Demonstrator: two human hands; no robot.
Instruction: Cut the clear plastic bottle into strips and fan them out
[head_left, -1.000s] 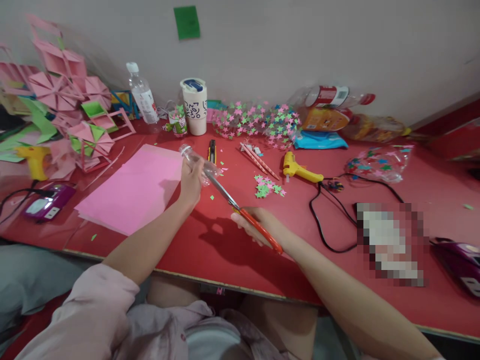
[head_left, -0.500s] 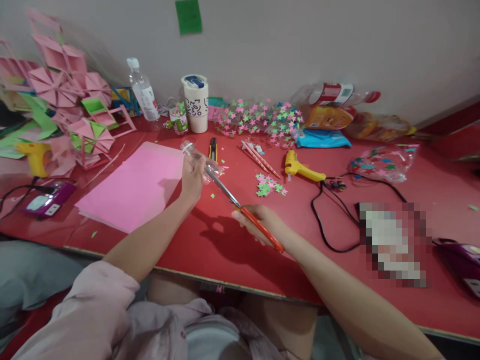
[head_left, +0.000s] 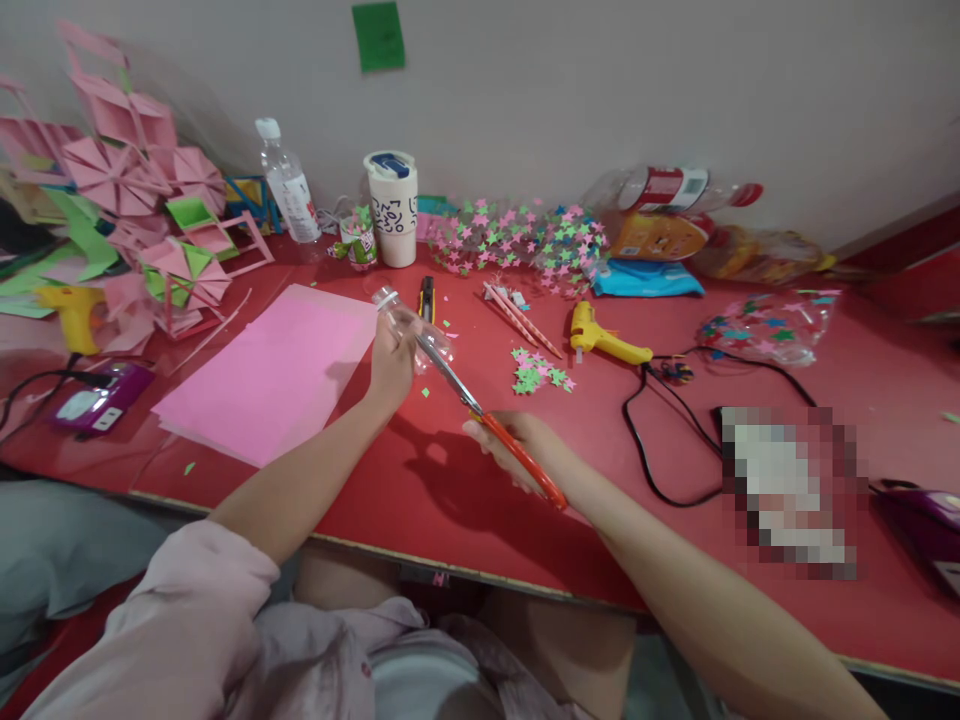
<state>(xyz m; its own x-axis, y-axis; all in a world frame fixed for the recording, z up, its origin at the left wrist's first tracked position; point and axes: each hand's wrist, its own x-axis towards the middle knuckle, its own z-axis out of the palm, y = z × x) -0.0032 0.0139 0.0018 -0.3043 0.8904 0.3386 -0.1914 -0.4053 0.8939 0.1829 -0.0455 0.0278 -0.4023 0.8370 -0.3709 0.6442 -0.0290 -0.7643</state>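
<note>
My left hand [head_left: 392, 360] grips a small clear plastic bottle [head_left: 409, 322], held tilted above the red table [head_left: 450, 500] with its neck pointing up and left. My right hand [head_left: 517, 448] holds orange-handled scissors [head_left: 495, 432], whose metal blades reach up-left to the bottle's lower end. A pink paper sheet [head_left: 274, 375] lies just left of my left hand. Small green and pink paper stars [head_left: 534, 372] lie scattered to the right of the scissors.
A yellow glue gun [head_left: 600, 340] with a black cord [head_left: 660, 440] lies at the right. At the back stand a water bottle [head_left: 286, 188], a white cup [head_left: 394, 208], a star pile [head_left: 525, 240] and snack bags [head_left: 660, 235]. Pink paper crafts [head_left: 127, 210] fill the left.
The bottle and my left hand have shifted slightly right and down. The scissors stay at the bottle's end, barely moved.
</note>
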